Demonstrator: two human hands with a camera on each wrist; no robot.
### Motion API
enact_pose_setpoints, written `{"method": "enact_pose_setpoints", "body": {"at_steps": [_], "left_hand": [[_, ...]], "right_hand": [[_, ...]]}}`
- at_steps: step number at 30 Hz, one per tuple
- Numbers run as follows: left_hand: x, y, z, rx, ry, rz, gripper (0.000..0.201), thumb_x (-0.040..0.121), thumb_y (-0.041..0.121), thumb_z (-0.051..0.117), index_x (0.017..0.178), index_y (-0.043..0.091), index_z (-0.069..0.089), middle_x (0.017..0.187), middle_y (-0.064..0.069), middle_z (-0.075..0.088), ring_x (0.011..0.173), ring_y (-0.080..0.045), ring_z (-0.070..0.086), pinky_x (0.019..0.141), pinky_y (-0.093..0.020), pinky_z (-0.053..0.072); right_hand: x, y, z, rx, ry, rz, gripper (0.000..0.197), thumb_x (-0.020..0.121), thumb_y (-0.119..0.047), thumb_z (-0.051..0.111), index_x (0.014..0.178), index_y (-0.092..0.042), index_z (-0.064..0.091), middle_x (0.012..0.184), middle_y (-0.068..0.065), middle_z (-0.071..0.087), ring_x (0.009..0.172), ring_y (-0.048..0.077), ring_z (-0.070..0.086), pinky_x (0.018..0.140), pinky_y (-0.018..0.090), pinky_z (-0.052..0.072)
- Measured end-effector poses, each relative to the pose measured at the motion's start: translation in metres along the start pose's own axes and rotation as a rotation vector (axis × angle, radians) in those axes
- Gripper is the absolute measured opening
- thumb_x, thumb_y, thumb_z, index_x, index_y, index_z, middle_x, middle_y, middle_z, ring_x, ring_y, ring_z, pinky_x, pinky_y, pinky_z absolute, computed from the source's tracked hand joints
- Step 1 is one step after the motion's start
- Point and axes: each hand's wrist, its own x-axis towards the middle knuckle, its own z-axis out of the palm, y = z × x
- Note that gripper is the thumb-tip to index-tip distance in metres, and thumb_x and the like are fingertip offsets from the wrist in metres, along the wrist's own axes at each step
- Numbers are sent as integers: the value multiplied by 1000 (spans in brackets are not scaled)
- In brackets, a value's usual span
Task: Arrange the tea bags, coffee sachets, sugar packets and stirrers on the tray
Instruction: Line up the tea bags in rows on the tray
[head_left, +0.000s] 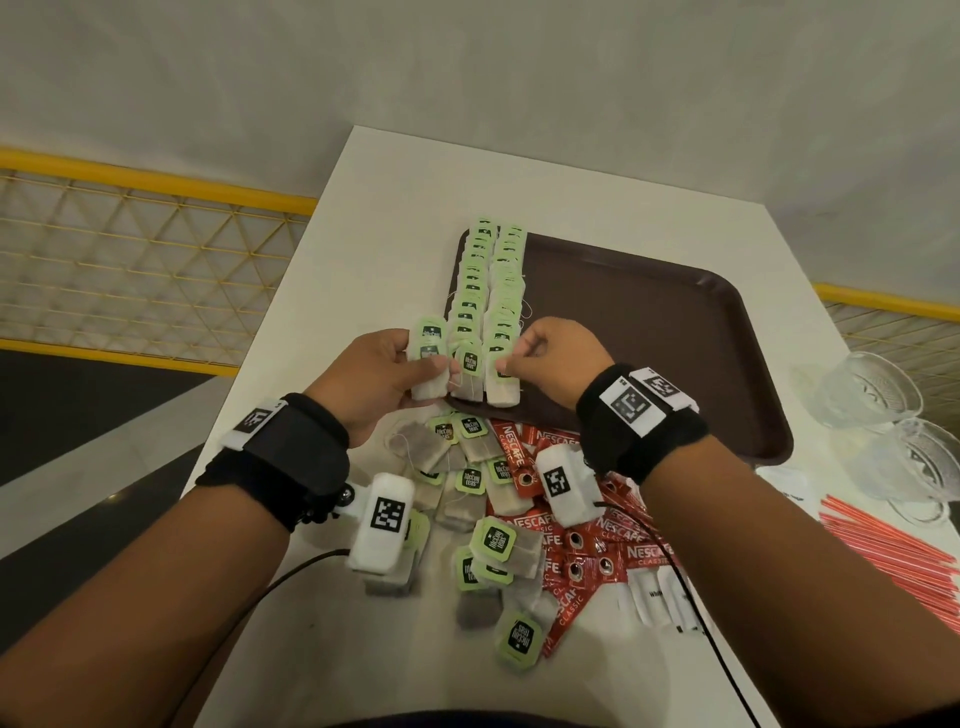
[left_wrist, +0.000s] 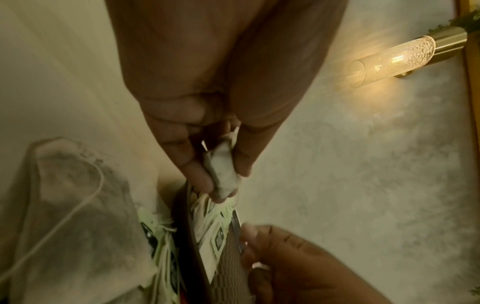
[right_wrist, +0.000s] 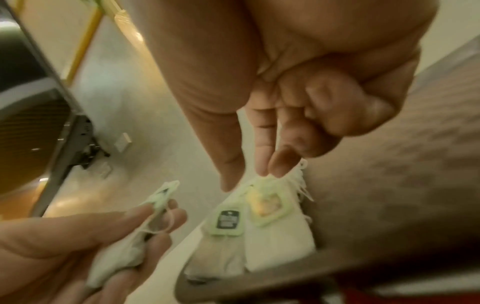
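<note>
Two rows of tea bags (head_left: 488, 291) are running down the left side of the brown tray (head_left: 649, 332), in the middle of the head frame, and the person is extending them at the near rim. The left hand (head_left: 384, 371) is gripping a small stack of tea bags (head_left: 428, 364) between thumb and curled fingers, just left of the rows. The right hand (head_left: 558, 358) is pinching the green tag of the nearest bag (head_left: 501, 384) in the right-hand row, thumb and fingertips pressed together on it. To do this well, I judge each bag should be laid overlapping the last, tag upward and string tucked. Loose tea bags (head_left: 483, 540), coffee sachets (head_left: 582, 551), sugar packets (head_left: 654, 597) and red stirrers (head_left: 893, 556) are waiting on the table (head_left: 363, 234), lower centre and lower right.
</note>
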Motion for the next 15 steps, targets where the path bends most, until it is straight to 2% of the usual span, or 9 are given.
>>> {"method": "enact_pose_setpoints", "body": {"at_steps": [2,5,7,11,13,15], "left_hand": [[-1,2,6,-47,5,40,24,92,6,65,114,-1,66,104,-15,75,87,-20,73,70,-26,58],[1,4,13,-64,21,87,24,88,7,69,111,2,67,103,-15,74,86,-20,72,74,-30,59],[3,4,16,-58,46,92,23,87,10,71,109,4,69,103,-14,75,84,-19,71,72,-29,59],[8,2,18,6,123,75,23,83,19,77,104,11,73,98,-13,75,81,-18,68,76,-34,54],[10,1,19,-7,112,60,26,83,21,77,106,10,73,98,-11,76,84,-18,69,75,-29,56],[9,3,22,-39,81,45,25,86,21,74,108,9,72,100,-9,76,89,-18,71,75,-25,58]], "right_hand": [[-3,-11,-1,61,-57,-100,29,81,-39,74,87,-11,68,79,-2,62,74,11,55,71,30,47],[-6,-22,4,154,-175,-148,28,77,-36,79,87,-12,70,73,-1,61,65,9,52,66,29,45],[-5,-21,11,194,-155,-141,27,75,-33,81,84,-10,70,71,1,61,63,10,52,65,31,46],[-5,-15,18,311,-86,-108,20,76,-24,81,78,-9,69,66,1,60,61,11,51,63,26,46],[-7,-13,17,375,-91,-98,16,77,-20,80,77,-9,68,68,5,61,60,12,53,61,23,46],[-7,-11,13,425,-90,-61,14,78,-17,79,77,-10,67,67,4,63,58,11,56,53,16,44]]}}
